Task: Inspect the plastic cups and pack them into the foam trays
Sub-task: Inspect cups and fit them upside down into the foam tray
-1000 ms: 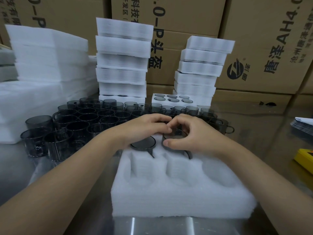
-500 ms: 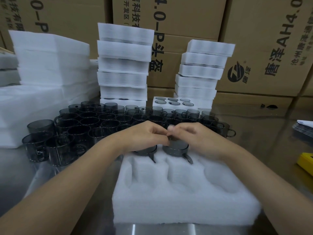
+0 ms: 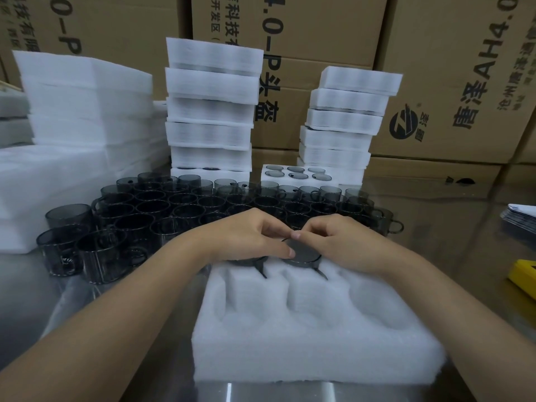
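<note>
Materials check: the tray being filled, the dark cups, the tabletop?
Tray: white foam, soft matte, fibrous cut edges, likely polyethylene foam. Cups: smoky grey see-through plastic, glossy, neighbours showing through the walls. Tabletop: looks like brushed metal, dull sheen with blurred reflections; a film covering can't be ruled out.

The cardboard boxes [image 3: 316, 30] behind the table's far edge bear upside-down print including "AH4.0" and "4.0-P".
</note>
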`<state>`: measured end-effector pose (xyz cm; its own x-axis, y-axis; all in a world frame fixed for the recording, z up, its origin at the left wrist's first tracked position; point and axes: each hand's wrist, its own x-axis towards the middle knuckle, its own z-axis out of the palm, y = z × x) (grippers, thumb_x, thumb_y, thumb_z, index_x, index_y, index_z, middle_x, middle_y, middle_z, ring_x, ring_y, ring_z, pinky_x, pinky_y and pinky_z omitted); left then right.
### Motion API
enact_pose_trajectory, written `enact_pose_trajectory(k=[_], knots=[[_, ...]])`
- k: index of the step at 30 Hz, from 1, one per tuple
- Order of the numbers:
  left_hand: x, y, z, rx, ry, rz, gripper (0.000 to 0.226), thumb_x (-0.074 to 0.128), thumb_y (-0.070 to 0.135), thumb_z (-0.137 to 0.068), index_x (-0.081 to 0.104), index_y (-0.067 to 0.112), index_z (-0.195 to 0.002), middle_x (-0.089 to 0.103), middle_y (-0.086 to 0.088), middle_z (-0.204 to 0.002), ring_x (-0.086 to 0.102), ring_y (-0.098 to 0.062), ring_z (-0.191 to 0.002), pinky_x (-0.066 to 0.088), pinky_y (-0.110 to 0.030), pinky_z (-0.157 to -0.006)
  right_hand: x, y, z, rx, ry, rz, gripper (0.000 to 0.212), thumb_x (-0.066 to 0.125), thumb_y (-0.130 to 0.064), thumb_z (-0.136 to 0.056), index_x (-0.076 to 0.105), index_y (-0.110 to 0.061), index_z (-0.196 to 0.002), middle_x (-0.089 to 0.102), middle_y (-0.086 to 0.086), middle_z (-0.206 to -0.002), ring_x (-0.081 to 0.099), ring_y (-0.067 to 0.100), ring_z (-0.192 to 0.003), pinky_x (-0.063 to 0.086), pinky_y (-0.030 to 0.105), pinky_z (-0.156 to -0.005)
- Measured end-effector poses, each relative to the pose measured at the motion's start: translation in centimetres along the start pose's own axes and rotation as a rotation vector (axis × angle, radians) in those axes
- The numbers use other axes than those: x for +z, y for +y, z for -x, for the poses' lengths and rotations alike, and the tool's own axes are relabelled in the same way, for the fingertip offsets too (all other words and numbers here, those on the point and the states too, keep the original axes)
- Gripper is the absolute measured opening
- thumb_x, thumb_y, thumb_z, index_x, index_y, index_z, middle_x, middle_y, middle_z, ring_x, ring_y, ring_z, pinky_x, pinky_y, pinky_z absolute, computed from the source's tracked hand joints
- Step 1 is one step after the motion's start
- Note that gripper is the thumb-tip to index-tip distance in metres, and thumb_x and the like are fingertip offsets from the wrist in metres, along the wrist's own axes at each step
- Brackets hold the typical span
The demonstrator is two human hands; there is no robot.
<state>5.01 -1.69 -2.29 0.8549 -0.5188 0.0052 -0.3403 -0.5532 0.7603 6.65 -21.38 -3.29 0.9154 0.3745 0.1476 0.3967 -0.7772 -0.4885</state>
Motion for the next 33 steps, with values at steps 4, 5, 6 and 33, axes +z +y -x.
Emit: enact_pose_trajectory(k=[4,5,6,33], knots=[[0.0,0.0,0.1,0.013,-0.009,-0.011,0.031,0.068,0.024,-0.085,0.068,0.032,-0.115,0.071,0.016,-0.107,0.065,-0.002,-0.101,0.049,-0.031,-0.097,0.0,0.2,-0.3,-0.012,-0.011,-0.001,0.025,0.057,-0.052,-0.089,0.067,-0.03,-0.083,0.067,-0.011,-0.081,0.056,0.006,-0.072,0.044,0.027,-0.066],[0.0,0.0,0.1,0.014,-0.016,-0.011,0.031,0.068,0.025,-0.085,0.068,0.033,-0.115,0.07,0.016,-0.108,0.065,-0.002,-0.101,0.049,-0.031,-0.098,0.0,0.2,-0.3,-0.017,-0.016,0.0,0.023,0.058,-0.052,-0.088,0.067,-0.031,-0.083,0.066,-0.012,-0.08,0.055,0.004,-0.07,0.043,0.026,-0.065],[0.0,0.0,0.1,0.013,-0.02,-0.012,0.031,0.068,0.025,-0.085,0.068,0.033,-0.115,0.07,0.016,-0.108,0.065,-0.002,-0.101,0.05,-0.031,-0.097,0.0,0.3,-0.3,-0.023,-0.025,0.001,0.022,0.058,-0.051,-0.088,0.066,-0.032,-0.083,0.065,-0.013,-0.079,0.054,0.002,-0.069,0.042,0.024,-0.063],[1.1,0.0,-0.4,0.005,0.06,-0.051,0.029,0.053,0.02,-0.091,0.063,0.044,-0.105,0.055,0.039,-0.098,0.057,0.016,-0.088,0.046,-0.008,-0.053,-2.2,8.9,-0.4,0.138,0.511,0.285,0.02,0.052,-0.017,-0.089,0.068,-0.025,-0.098,0.055,0.0,-0.114,0.041,0.019,-0.112,0.027,0.033,-0.094]])
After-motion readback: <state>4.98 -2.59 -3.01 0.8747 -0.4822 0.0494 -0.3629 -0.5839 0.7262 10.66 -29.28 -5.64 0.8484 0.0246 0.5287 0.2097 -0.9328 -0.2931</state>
